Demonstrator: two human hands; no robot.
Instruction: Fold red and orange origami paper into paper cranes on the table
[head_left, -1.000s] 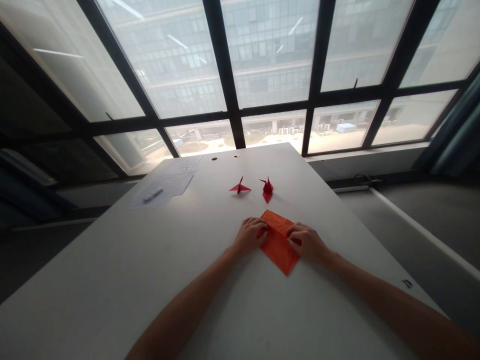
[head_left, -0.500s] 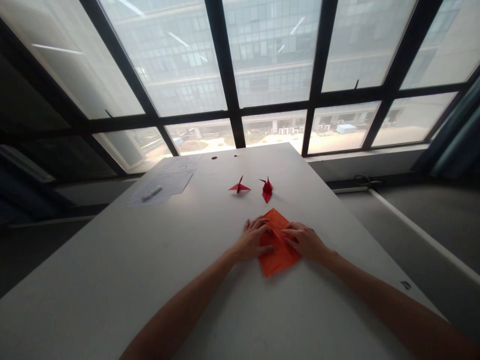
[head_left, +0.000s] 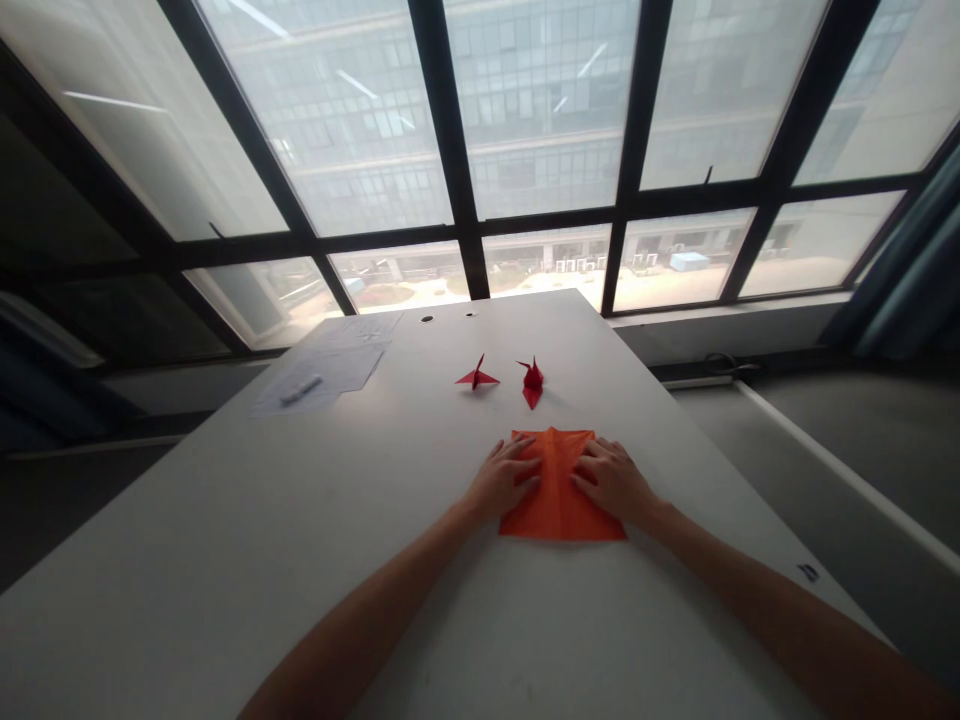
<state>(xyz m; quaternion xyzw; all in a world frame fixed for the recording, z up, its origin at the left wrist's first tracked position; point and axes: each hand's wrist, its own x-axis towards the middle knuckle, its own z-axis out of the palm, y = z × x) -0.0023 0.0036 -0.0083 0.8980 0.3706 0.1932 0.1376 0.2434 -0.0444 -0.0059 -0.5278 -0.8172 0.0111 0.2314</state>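
A creased square of orange origami paper (head_left: 559,505) lies on the white table in front of me, its near edge roughly level with my body. My left hand (head_left: 508,478) rests on its left side with the fingers spread over the sheet. On the right side lies my right hand (head_left: 615,482), fingers stretched inward across the paper. Parts of both side edges are hidden under the hands. Just beyond the sheet stand two folded red paper cranes, one on the left (head_left: 477,377) and one on the right (head_left: 532,382).
Printed sheets (head_left: 330,365) lie at the table's far left, with a pale marker-like object (head_left: 301,390) on them. The white table (head_left: 300,520) reaches toward large dark-framed windows. A small dark mark (head_left: 808,572) shows near its right edge.
The orange paper has turned from a corner-forward diamond to lying square to me, and it looks more opened out. Both hands stay on it, slightly farther apart.
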